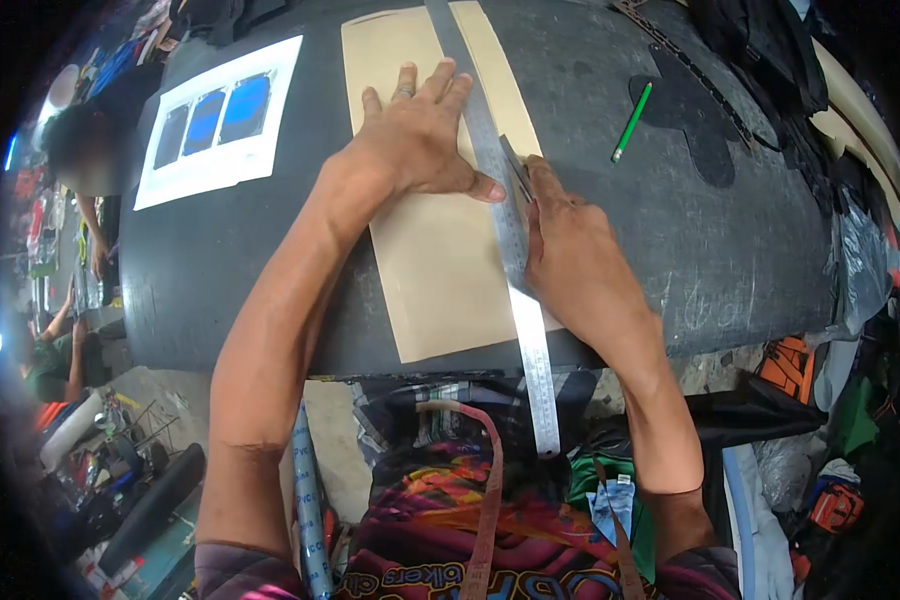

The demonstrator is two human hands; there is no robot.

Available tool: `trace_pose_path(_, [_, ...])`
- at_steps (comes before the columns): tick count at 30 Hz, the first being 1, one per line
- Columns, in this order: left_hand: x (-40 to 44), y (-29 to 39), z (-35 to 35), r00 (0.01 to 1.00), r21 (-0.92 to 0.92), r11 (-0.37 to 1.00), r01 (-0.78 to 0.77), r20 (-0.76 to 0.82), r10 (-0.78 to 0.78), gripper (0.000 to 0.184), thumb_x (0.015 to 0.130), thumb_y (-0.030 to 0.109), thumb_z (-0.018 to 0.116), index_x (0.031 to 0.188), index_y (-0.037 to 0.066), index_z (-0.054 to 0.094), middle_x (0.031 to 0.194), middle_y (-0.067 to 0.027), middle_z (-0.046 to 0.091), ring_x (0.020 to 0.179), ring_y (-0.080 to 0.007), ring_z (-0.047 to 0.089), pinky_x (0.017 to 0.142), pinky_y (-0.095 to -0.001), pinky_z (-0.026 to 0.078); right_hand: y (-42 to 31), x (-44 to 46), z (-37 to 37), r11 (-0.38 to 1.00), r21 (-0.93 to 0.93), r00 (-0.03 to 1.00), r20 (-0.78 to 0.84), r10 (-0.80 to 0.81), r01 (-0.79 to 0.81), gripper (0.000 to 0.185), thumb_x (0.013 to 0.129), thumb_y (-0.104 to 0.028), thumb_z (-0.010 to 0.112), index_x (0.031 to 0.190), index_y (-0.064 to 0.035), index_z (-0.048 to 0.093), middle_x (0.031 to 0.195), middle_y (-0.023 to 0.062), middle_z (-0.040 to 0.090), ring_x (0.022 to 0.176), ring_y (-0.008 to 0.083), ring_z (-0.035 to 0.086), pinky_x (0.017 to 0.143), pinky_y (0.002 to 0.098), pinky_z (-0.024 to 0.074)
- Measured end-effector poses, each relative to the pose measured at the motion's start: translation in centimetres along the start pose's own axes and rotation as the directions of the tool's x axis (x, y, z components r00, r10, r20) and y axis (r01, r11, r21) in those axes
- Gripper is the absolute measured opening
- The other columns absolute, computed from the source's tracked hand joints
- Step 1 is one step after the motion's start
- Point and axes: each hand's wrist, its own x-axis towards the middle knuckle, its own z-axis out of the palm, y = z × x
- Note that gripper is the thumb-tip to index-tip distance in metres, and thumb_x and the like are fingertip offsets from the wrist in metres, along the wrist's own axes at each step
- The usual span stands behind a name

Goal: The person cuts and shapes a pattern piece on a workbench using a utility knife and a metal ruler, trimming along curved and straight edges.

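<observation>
My left hand (420, 135) lies flat with fingers spread on a tan sheet of cardboard (435, 290). Its thumb presses on a long steel ruler (515, 255), which runs lengthwise over the sheet and sticks out past the table's near edge. Closed around a thin knife (515, 165), my right hand (575, 235) rests just right of the ruler. The knife's dark blade lies close along the ruler's right edge; most of its handle is hidden in my fingers. A narrow strip of cardboard (495, 55) shows right of the ruler.
On the dark table (240, 270) lie a printed sheet with blue panels (282, 130) at left, a green pencil (632, 122) and a black cut-out piece (685, 120) at right. Black bags and plastic crowd the right side. Other people (65, 350) are at far left.
</observation>
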Motion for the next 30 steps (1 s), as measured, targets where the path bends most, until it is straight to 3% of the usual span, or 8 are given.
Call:
trace_pose_path(3, [0.0,0.1,-0.1,1.000,0.001,1.000,-0.001,-0.002,0.001,0.148,0.062,0.075,0.097,0.176,0.006,0.032,0.185,-0.0182,0.022,0.170,-0.0480,0.016,0.133,-0.0741,0.018,-0.4,-1.0,-0.4,0.999,-0.032,1.000,0.015,0.016,-0.015,0.047,0.107,-0.001,0.055,0.152,0.0118,0.050,0.113,0.0404,0.071,0.106,0.0596,0.069,0.091,0.0630,0.0532])
trace_pose_path(5, [0.0,0.1,0.0,1.000,0.003,1.000,0.000,-0.002,0.000,0.147,0.062,0.074,0.097,0.175,0.006,0.032,0.185,-0.0184,0.022,0.170,-0.0484,0.016,0.133,-0.0742,0.018,-0.7,-1.5,-0.6,0.999,0.029,0.997,0.073,0.038,-0.040,0.062,0.095,0.006,0.054,0.156,0.0143,0.046,0.123,0.0440,0.068,0.111,0.0604,0.071,0.098,0.0598,0.0582])
trace_pose_path(11, [0.0,0.5,0.2,1.000,0.005,1.000,0.008,-0.026,-0.007,0.144,0.065,0.071,0.098,0.175,0.006,0.033,0.184,-0.0190,0.024,0.169,-0.0490,0.018,0.133,-0.0747,0.019,-1.0,-2.5,-0.9,0.998,0.003,0.992,0.103,0.068,-0.069,0.069,0.092,0.005,0.061,0.158,0.0136,0.043,0.122,0.0429,0.068,0.108,0.0594,0.072,0.096,0.0587,0.0594])
trace_pose_path(14, [0.1,0.6,0.2,0.999,0.072,0.996,0.046,-0.007,-0.045,0.150,0.061,0.080,0.096,0.177,0.012,0.029,0.185,-0.0127,0.023,0.170,-0.0444,0.019,0.134,-0.0734,0.020,-0.9,-3.0,-0.6,0.996,-0.038,0.990,0.111,0.088,-0.084,0.072,0.091,0.006,0.063,0.159,0.0130,0.041,0.121,0.0436,0.068,0.107,0.0593,0.072,0.096,0.0588,0.0593])
trace_pose_path(16, [-0.1,0.6,0.4,0.999,0.025,0.999,0.025,-0.048,-0.024,0.143,0.065,0.072,0.097,0.175,0.006,0.034,0.183,-0.0191,0.027,0.169,-0.0492,0.019,0.133,-0.0753,0.019,-1.2,-4.2,-0.7,0.997,-0.022,0.992,0.104,0.077,-0.075,0.073,0.090,0.006,0.064,0.159,0.0131,0.041,0.121,0.0436,0.068,0.107,0.0591,0.072,0.096,0.0586,0.0595])
trace_pose_path(21, [0.0,0.7,0.3,0.999,0.026,0.999,0.033,-0.038,-0.032,0.143,0.065,0.073,0.097,0.175,0.007,0.033,0.183,-0.0189,0.026,0.169,-0.0486,0.018,0.132,-0.0761,0.018,-1.0,-5.0,-0.8,0.997,-0.008,0.992,0.096,0.075,-0.075,0.073,0.089,0.006,0.066,0.158,0.0135,0.043,0.122,0.0436,0.067,0.108,0.0587,0.072,0.095,0.0579,0.0598])
trace_pose_path(23, [0.0,0.8,0.3,0.999,0.028,0.999,0.032,-0.038,-0.031,0.144,0.065,0.073,0.097,0.175,0.006,0.033,0.184,-0.0189,0.025,0.169,-0.0483,0.018,0.132,-0.0762,0.018,-0.8,-4.9,-0.6,0.999,-0.018,0.999,0.019,0.044,-0.044,0.047,0.111,-0.006,0.053,0.157,0.0055,0.048,0.114,0.0383,0.071,0.103,0.0596,0.069,0.088,0.0625,0.0537])
trace_pose_path(30, [0.1,0.8,-0.4,0.999,0.026,0.999,0.040,0.024,-0.041,0.146,0.064,0.074,0.097,0.176,0.006,0.031,0.185,-0.0178,0.021,0.170,-0.0478,0.015,0.133,-0.0753,0.017,-0.9,-5.8,-0.4,0.995,-0.032,0.995,0.030,0.093,-0.093,0.046,0.111,-0.005,0.054,0.155,0.0061,0.051,0.117,0.0389,0.071,0.106,0.0594,0.069,0.090,0.0624,0.0539])
